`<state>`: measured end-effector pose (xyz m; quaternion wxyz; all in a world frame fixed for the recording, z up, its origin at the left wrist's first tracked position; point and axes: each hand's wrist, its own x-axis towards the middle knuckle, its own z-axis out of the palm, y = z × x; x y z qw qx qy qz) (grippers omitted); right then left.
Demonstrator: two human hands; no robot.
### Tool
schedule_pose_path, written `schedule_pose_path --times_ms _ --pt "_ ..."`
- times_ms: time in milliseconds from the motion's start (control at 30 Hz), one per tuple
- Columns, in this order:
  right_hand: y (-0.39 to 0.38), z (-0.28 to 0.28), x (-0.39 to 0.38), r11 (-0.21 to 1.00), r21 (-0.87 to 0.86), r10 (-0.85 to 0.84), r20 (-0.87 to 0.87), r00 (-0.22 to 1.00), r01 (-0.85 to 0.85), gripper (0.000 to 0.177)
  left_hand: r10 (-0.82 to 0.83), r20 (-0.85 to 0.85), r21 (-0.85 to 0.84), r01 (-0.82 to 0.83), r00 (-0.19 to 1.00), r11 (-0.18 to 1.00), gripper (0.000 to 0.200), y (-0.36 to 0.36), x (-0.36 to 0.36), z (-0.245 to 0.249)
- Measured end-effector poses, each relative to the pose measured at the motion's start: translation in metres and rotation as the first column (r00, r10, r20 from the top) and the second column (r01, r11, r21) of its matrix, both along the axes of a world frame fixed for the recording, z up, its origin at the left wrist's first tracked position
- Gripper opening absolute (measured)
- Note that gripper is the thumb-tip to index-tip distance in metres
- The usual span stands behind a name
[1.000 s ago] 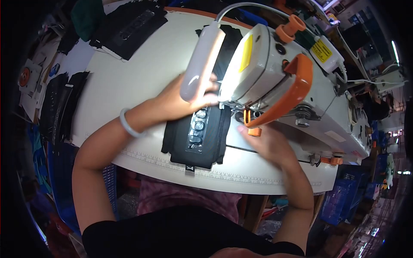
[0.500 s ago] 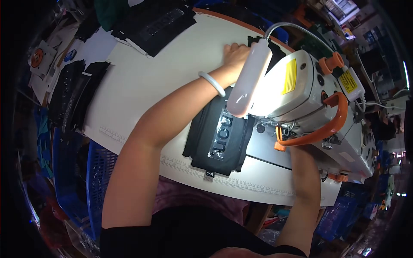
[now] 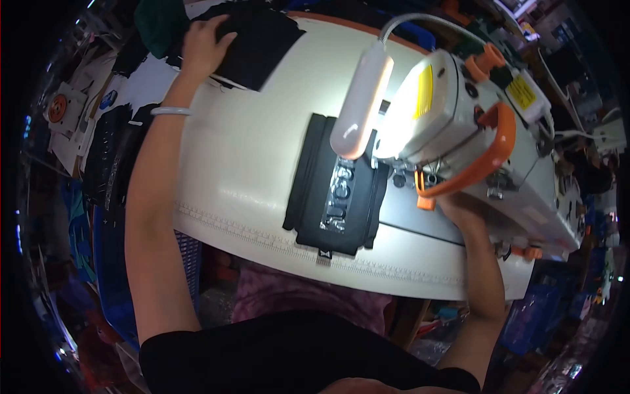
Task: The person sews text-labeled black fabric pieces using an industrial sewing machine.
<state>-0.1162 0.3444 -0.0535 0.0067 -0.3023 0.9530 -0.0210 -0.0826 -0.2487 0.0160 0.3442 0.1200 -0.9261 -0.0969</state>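
My left hand point(image 3: 207, 49) is at the back left, thumb and fingers apart, over the edge of a plain black fabric piece point(image 3: 262, 49); it does not visibly grip it. A black fabric panel point(image 3: 305, 190) with glossy lettering lies flat beside the sewing machine point(image 3: 426, 118), its far end under the machine head. A small tag shows at its near edge. My right hand point(image 3: 453, 203) is mostly concealed by the machine head and its orange guard; only the wrist side is visible, so its fingers cannot be made out.
A white lamp point(image 3: 361, 105) on a bendable neck hangs over the panel. Ruler markings run along the front of the white table point(image 3: 236, 144). More black pieces point(image 3: 108, 157) lie at the left, above a blue crate point(image 3: 115, 282). Green fabric point(image 3: 161, 26) sits at the back left.
My left hand has swung from behind the lamp to the back left. Dark fabric behind the lamp is gone, and plain black fabric now shows where a lettered piece lay. My right hand stays by the machine.
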Motion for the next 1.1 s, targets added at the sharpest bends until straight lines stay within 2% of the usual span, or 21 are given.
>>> schedule_pose_path --times_ms 67,100,133,167,200,267,300,367,500,567,667,967,1100 --pt "-0.039 0.055 0.014 0.97 0.243 -0.083 0.225 0.971 0.027 0.038 -0.008 -0.099 -0.146 -0.007 0.995 0.989 0.033 0.016 0.017 0.003" --pt "-0.046 0.06 0.027 0.951 0.306 -0.123 0.282 0.952 0.032 0.036 -0.229 -0.07 -0.036 0.227 0.971 0.973 0.031 0.042 0.023 0.002" --pt "-0.052 0.066 0.039 0.929 0.37 -0.164 0.333 0.928 0.031 0.034 -0.437 -0.068 0.08 0.441 0.897 0.894 0.03 0.079 0.033 0.0" --pt "-0.052 0.065 0.055 0.999 0.046 -0.005 0.28 0.96 -0.008 0.029 -0.568 -0.017 0.303 0.545 0.823 0.782 0.028 0.118 0.05 -0.003" --pt "-0.054 0.064 0.068 0.957 -0.28 0.126 0.171 0.977 -0.075 0.025 -0.689 0.0 0.512 0.592 0.725 0.622 0.027 0.159 0.072 -0.005" --pt "-0.069 0.062 0.082 0.795 -0.445 0.45 -0.024 0.893 -0.413 0.032 -0.854 0.12 0.44 0.743 0.507 0.504 0.022 0.217 0.114 0.004" --pt "-0.073 0.063 0.092 0.798 -0.447 0.442 -0.021 0.897 -0.404 0.032 -0.91 0.165 0.377 0.828 0.381 0.415 0.021 0.232 0.128 0.003" --pt "-0.077 0.068 0.111 0.688 -0.491 0.6 -0.029 0.799 -0.534 0.023 -0.906 0.172 0.37 0.827 0.387 0.424 0.02 0.251 0.152 -0.005" --pt "-0.075 0.052 0.125 0.629 -0.508 0.637 -0.098 0.765 -0.589 0.024 -0.898 0.185 0.296 0.848 0.4 0.439 0.019 0.259 0.165 -0.018" --pt "-0.074 0.054 0.129 0.627 -0.498 0.641 -0.108 0.76 -0.6 0.024 -0.897 0.185 0.25 0.863 0.402 0.438 0.019 0.256 0.167 -0.016" --pt "-0.073 0.06 0.129 0.624 -0.467 0.646 -0.141 0.75 -0.626 0.023 -0.948 0.167 0.415 0.853 0.272 0.318 0.028 0.251 0.162 -0.007" --pt "-0.079 0.06 0.105 0.643 -0.412 0.663 -0.123 0.739 -0.646 0.023 -0.924 0.195 0.315 0.871 0.33 0.377 0.026 0.254 0.148 -0.009" --pt "-0.083 0.056 0.083 0.658 -0.393 0.656 -0.12 0.745 -0.643 0.029 -0.933 0.128 0.326 0.874 0.336 0.359 0.023 0.25 0.127 -0.013"
